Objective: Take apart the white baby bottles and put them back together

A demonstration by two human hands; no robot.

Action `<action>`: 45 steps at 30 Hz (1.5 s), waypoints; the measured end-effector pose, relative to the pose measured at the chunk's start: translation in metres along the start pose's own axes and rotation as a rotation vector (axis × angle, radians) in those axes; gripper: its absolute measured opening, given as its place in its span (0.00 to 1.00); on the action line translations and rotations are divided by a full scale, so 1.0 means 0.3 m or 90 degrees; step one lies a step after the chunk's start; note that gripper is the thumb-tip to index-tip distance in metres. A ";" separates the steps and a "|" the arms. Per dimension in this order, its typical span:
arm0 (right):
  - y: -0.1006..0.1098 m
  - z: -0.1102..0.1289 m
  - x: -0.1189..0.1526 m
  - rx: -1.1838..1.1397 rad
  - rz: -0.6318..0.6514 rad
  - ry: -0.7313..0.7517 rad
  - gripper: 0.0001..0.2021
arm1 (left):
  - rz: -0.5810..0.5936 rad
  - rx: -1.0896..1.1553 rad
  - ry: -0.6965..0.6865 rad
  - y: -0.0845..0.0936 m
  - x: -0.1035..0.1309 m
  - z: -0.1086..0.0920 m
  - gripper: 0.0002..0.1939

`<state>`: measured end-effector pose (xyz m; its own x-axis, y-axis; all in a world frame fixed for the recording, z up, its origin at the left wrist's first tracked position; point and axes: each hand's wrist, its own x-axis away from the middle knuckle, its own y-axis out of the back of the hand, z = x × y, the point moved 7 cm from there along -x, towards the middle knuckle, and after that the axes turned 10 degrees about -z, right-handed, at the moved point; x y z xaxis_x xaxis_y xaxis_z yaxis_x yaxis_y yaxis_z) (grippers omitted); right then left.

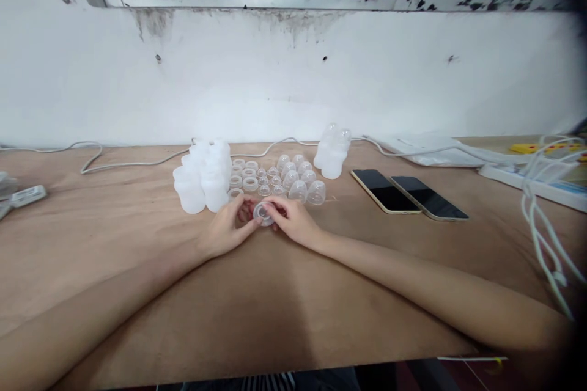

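Note:
A clear round ring (263, 214) is held between both hands, low over the wooden table. My left hand (232, 224) grips its left side with thumb and fingers. On the right side, my right hand (291, 219) closes on the same ring. Just beyond them stand rows of clear rings (250, 183), small clear nipple-shaped pieces (276, 180) and clear domes (298, 190). White translucent bottles (214, 186) are grouped to the left. Several more bottles with clear domed tops (331, 159) stand behind to the right.
Two phones (384, 190) (430, 197) lie side by side on the table (183, 330) at right. A white power strip (541, 184) and looped white cables (536, 226) are at far right, near a plastic bag (431, 151). A white plug (28, 196) lies far left.

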<state>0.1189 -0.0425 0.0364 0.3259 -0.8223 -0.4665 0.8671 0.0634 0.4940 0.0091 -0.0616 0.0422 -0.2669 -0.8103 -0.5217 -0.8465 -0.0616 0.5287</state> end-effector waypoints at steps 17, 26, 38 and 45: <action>-0.020 0.056 0.025 0.144 0.020 0.181 0.10 | -0.019 -0.070 0.032 -0.023 -0.003 -0.007 0.04; -0.005 0.066 0.028 0.133 -0.020 0.195 0.12 | -0.047 -0.031 0.046 -0.004 0.001 0.002 0.05; -0.024 0.057 0.032 0.171 0.019 0.182 0.11 | -0.037 -0.182 0.022 -0.008 0.006 0.015 0.02; -0.017 0.049 0.024 0.167 0.006 0.155 0.09 | -0.025 -0.145 0.010 -0.011 0.008 0.004 0.06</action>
<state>0.1112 -0.0570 0.0414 0.4415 -0.6616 -0.6062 0.7472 -0.1030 0.6566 0.0108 -0.0628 0.0384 -0.2276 -0.8135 -0.5352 -0.7299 -0.2214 0.6468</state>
